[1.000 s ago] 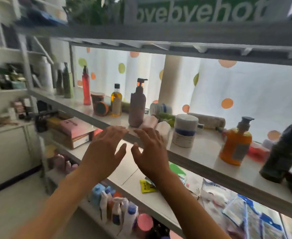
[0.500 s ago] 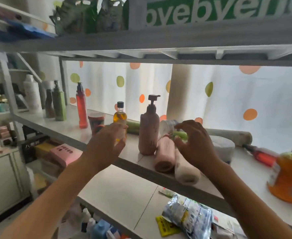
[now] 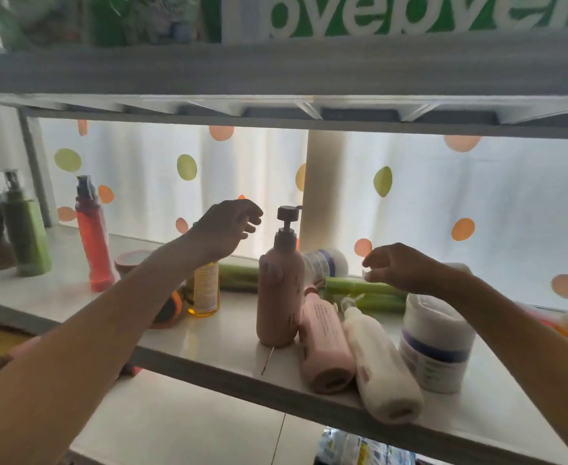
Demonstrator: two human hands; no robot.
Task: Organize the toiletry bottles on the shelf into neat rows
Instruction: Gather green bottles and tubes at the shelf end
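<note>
Two hands: your left hand (image 3: 224, 229) hovers with loosely curled fingers over the yellow oil bottle (image 3: 204, 290), grasping nothing; your right hand (image 3: 400, 268) seems to pinch a small white piece, though you cannot tell what.
Bottles: on the shelf (image 3: 74, 297) the pink pump bottle (image 3: 280, 286) stands mid-shelf; a pink bottle (image 3: 324, 347) and a white bottle (image 3: 378, 360) lie toppled just right of it, ends at the near edge.
Right: the white jar (image 3: 435, 344) stands beside them.
Far: green tubes (image 3: 363, 292) lie behind.
Risk: your forearms cross above the lying bottles; a brush could roll them off the near edge.
Risk: nudging the pump bottle could tip it.
</note>
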